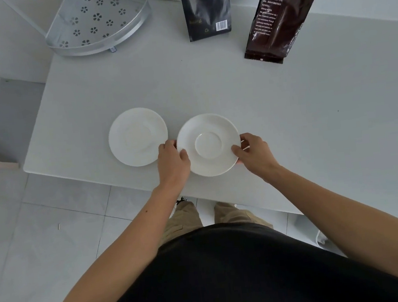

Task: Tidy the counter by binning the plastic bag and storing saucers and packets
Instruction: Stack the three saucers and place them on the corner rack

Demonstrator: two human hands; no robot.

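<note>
Two white saucers are on the white counter (288, 120) near its front edge. The right saucer (208, 144) is gripped at both sides: my left hand (172, 161) pinches its left rim and my right hand (252, 151) pinches its right rim. It looks slightly raised. The left saucer (138, 136) lies flat, just beside my left hand. A black packet (206, 8) stands at the back middle. A dark brown packet (281, 14) stands to its right. No plastic bag shows.
A metal corner rack (96, 23) with flower-shaped holes stands at the counter's back left corner. White tiled floor (42, 243) lies left of and below the counter edge. My legs and dark shirt fill the lower view.
</note>
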